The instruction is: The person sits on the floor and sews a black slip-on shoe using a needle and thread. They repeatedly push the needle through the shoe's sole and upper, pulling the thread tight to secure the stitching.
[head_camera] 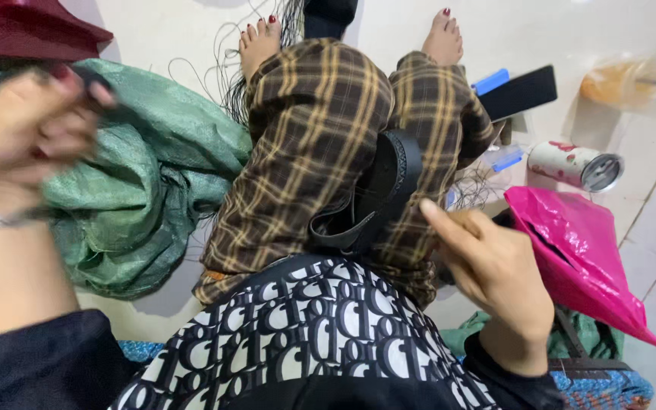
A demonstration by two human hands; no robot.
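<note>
The left hand (20,137), blurred, had its grip curled over the green woven sack (153,175) on the floor. The right hand (491,266), grip loosely closed with forefinger out, held nothing visible beside the black strap (385,190) on the lap.

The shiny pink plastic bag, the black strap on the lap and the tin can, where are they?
Shiny pink plastic bag (571,250): head view, on its smooth upper face.
Black strap (392,175): head view, on its curved upper band.
White and red tin can (571,163): head view, on its side.
</note>
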